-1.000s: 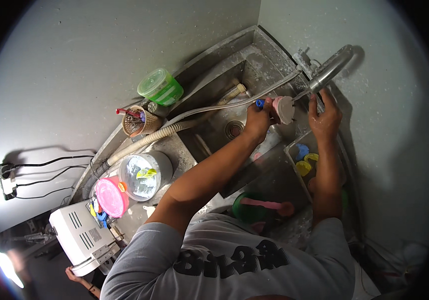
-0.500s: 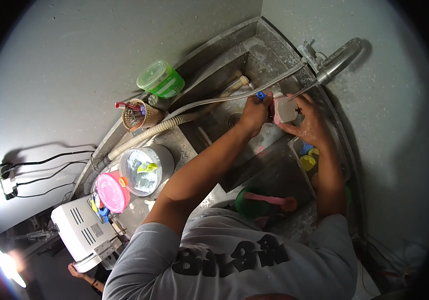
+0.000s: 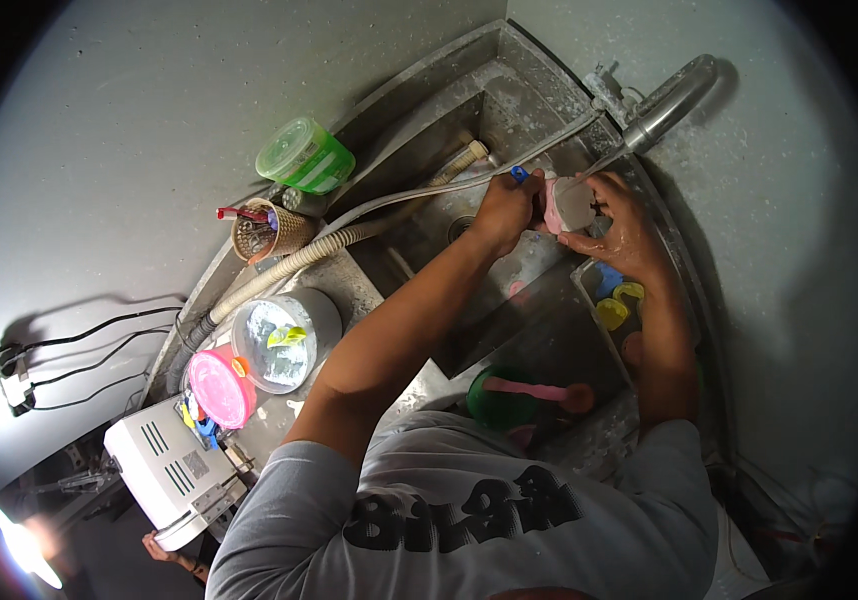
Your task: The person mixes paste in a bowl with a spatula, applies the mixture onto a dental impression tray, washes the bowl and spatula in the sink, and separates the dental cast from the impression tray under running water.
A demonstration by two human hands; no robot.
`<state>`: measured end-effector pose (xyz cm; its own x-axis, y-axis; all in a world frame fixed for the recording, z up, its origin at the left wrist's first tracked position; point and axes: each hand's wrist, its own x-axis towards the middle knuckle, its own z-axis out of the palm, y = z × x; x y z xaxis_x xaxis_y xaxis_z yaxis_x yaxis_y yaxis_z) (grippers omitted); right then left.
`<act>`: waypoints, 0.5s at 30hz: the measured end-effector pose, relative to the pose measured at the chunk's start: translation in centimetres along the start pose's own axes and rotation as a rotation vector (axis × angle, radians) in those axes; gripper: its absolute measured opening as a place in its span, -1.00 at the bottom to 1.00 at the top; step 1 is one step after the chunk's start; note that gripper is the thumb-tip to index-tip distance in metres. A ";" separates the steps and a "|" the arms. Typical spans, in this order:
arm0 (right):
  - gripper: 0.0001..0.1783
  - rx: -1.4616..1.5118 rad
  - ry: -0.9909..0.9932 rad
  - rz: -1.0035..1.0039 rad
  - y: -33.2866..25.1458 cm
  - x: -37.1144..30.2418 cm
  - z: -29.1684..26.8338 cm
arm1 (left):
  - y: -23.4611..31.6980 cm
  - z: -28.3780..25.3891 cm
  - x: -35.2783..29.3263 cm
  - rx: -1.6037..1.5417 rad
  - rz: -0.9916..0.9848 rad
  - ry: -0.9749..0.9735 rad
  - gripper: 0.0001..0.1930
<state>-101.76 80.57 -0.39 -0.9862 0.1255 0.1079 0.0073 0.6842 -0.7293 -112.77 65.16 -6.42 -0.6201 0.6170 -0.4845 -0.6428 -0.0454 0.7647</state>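
Over the metal sink, my two hands hold a grey plaster cast seated against a pink mould layer. My left hand is closed round its pink side, and a blue piece like a handle sticks up beside the thumb. On the opposite side, the fingers and thumb of my right hand grip the cast's edge. A thin stream of water falls from the curved metal faucet onto the cast. My left fingertips are hidden behind the mould.
A ribbed hose and a thin grey hose cross the sink. Leftward stand a green tub, a woven cup, a clear powder container, a pink-lidded tub and a white machine. Another person's hand touches the machine.
The view has shifted slightly. The cast has turned a little in my hands, showing more of its pink side. Both hands keep their hold under the water.
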 end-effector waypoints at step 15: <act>-0.26 0.104 0.027 0.064 -0.3 0.4 -0.7 | 1.1 0.6 0.0 0.032 0.034 -0.027 -0.63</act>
<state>-101.99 80.92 0.40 -0.9794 0.1870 0.0763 0.0513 0.5959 -0.8014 -113.21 65.54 -5.34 -0.6288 0.6368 -0.4463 -0.6061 -0.0418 0.7943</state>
